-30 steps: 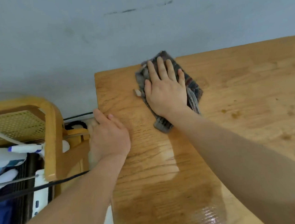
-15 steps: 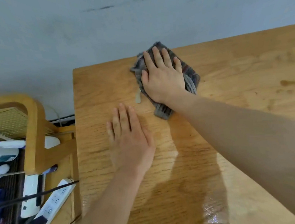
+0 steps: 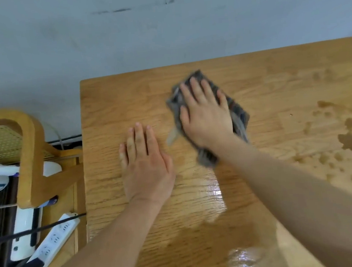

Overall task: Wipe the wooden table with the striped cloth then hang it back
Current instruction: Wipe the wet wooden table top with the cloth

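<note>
One head-worn wide-angle camera looks forward and steeply down from above the near edge of the wooden table [image 3: 250,73], close enough that both forearms enter from the bottom corners. The tabletop fills the centre and right, its far edge meeting the grey wall [image 3: 119,36] across the upper third. The left hand [image 3: 145,163] sits near mid-frame. At left the view drops past the table's side onto a chair [image 3: 29,146]
</note>
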A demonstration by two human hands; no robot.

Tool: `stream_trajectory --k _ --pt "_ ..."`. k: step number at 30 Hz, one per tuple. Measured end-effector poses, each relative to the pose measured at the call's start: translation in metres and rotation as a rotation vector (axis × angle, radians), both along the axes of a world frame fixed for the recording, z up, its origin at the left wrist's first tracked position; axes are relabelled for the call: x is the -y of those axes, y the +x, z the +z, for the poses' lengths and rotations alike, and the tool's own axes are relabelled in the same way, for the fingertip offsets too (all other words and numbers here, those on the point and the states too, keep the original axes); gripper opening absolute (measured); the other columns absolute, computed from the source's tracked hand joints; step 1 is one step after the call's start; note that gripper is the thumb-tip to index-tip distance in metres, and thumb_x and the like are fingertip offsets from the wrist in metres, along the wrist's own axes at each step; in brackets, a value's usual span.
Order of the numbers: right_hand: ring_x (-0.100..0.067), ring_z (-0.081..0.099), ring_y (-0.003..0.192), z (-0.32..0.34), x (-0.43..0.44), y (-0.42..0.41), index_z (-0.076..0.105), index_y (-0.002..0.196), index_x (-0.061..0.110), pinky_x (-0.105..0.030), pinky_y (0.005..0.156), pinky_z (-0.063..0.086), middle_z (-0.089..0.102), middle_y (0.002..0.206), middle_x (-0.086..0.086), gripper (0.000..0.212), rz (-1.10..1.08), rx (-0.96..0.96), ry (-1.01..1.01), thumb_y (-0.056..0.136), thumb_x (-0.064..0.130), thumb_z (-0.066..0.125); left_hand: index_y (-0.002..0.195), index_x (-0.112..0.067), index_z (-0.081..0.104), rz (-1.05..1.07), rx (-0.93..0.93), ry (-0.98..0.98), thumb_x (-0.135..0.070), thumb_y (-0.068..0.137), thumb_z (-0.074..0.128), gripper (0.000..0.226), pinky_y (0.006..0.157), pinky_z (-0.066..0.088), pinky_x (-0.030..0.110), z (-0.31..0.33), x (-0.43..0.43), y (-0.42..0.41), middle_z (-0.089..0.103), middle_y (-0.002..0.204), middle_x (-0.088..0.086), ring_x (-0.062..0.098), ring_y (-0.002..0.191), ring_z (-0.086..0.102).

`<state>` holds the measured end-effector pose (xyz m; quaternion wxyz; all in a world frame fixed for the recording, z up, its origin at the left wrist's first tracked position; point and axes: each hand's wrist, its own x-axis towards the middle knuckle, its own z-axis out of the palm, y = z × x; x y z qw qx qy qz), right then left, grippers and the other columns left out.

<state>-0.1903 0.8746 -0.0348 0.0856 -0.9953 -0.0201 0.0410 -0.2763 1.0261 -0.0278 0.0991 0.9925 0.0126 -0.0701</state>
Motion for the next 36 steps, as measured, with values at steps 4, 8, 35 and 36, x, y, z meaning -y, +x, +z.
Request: stream_trajectory --k 4,8,35,36 --pt "-0.021 0.002 0.151 -0.003 0.003 0.046 0.013 0.157 0.028 -0.051 0.121 0.005 0.007 0.165 0.001 0.058 -0.101 -0.026 0.038 0.101 0.042 0.020 0.152 -0.013 0.006 0.000 0.020 0.013 -0.039 0.092 0.011 0.066 0.118 -0.003 0.040 -0.002 0.000 -0.002 0.000 0.160 0.006 0.020 0.147 -0.005" --pt "-0.022 0.004 0.152 0.002 -0.007 -0.082 0.015 0.157 0.026 -0.051 0.120 0.010 0.009 0.165 -0.001 0.057 -0.079 -0.004 -0.006 0.102 0.042 0.021 0.151 -0.012 0.011 0.004 0.015 0.002 -0.040 0.089 0.010 0.068 0.118 0.000 0.042 0.001 0.000 -0.004 0.004 0.160 0.008 0.022 0.147 -0.001" --pt "-0.021 0.007 0.151 0.003 0.035 -0.006 0.017 0.155 0.032 -0.052 0.119 0.009 0.012 0.164 0.003 0.056 -0.123 0.004 0.023 0.101 0.042 0.022 0.151 -0.012 0.017 0.015 0.043 0.054 -0.037 0.092 0.016 0.065 0.118 0.006 0.043 -0.001 0.003 -0.002 0.013 0.159 0.008 0.023 0.146 0.007" --pt "-0.021 0.005 0.151 0.003 0.041 0.024 0.016 0.156 0.031 -0.053 0.120 0.006 0.010 0.165 0.002 0.056 -0.165 -0.013 0.035 0.101 0.042 0.022 0.151 -0.012 0.016 0.011 0.043 0.054 -0.038 0.092 0.015 0.065 0.118 0.005 0.042 -0.002 0.003 -0.002 0.012 0.159 0.008 0.023 0.146 0.006"
